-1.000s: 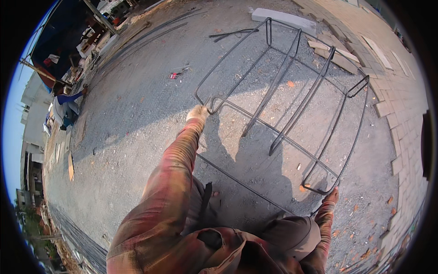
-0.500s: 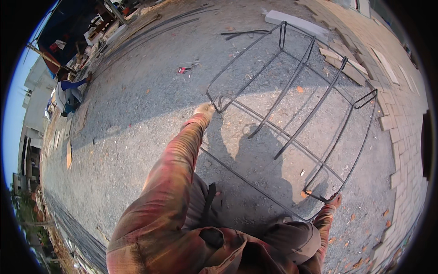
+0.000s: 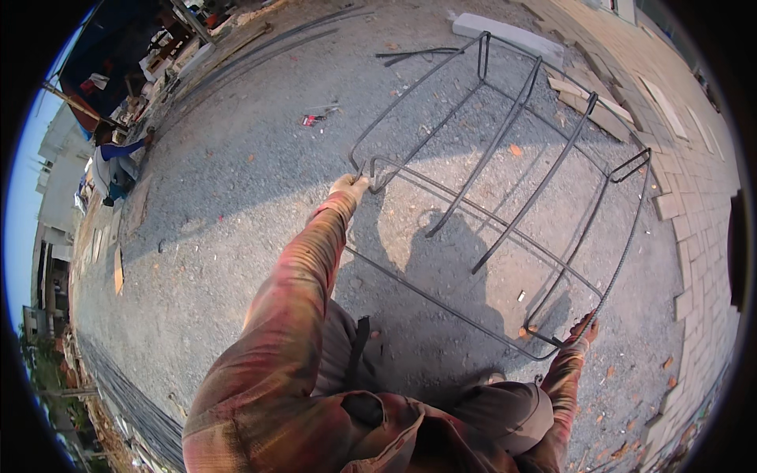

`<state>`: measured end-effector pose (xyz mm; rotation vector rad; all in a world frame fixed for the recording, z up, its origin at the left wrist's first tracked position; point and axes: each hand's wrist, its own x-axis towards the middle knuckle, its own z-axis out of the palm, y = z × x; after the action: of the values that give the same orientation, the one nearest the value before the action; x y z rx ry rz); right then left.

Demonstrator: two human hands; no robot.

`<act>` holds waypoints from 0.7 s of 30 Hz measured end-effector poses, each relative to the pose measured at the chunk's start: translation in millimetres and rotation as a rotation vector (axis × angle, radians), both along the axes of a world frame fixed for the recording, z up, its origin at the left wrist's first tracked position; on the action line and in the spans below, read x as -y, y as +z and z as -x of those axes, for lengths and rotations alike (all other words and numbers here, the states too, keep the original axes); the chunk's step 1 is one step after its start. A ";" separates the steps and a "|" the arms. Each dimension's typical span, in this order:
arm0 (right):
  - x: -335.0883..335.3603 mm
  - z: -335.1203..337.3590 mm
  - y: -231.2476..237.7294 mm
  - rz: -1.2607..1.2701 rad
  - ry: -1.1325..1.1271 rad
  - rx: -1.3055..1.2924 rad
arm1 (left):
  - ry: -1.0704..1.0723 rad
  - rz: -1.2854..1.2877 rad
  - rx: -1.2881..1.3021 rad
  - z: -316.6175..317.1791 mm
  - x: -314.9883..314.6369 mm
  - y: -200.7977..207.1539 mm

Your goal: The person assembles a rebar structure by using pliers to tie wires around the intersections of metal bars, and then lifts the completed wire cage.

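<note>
A frame of bent steel rebar [image 3: 509, 225] stretches out in front of me over the gravel, with long bars and several bent hoops across it. My left hand [image 3: 349, 185] is closed round the bars at its near left corner. At the near right corner, my right hand [image 3: 583, 326] grips the ribbed outer bar, fingers partly hidden behind the steel. Between my two hands a low bar runs past my knees. The frame's far end reaches close to a pale slab.
Beyond the frame lie a pale long slab [image 3: 509, 38] and loose boards [image 3: 593, 109]. Paving blocks [image 3: 702, 268] edge the right side. Small red-handled tools [image 3: 312, 120] and long rods [image 3: 268, 54] rest on the ground. A co-worker [image 3: 117, 165] crouches at the far left; more rods [image 3: 126, 394] lie behind.
My right hand has shifted slightly forward and right along the bar at the near right corner. My left hand has moved a little left, still holding the frame.
</note>
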<state>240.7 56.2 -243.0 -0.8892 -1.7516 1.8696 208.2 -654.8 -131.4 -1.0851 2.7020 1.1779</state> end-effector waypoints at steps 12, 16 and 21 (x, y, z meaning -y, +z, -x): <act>33.8 5.4 32.3 -0.030 0.068 -0.022 | 0.134 0.016 -0.176 -16.8 -16.3 30.1; 56.4 1.9 52.4 0.121 0.121 -0.099 | 0.110 -0.014 -0.035 -13.8 2.5 29.2; 41.1 0.9 48.7 0.335 0.077 -0.196 | 0.031 0.060 -0.082 0.6 3.8 22.9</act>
<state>239.8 15.1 -194.3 -0.7303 -1.3989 2.2597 207.6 -658.6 -108.5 -1.1144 2.8094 1.1779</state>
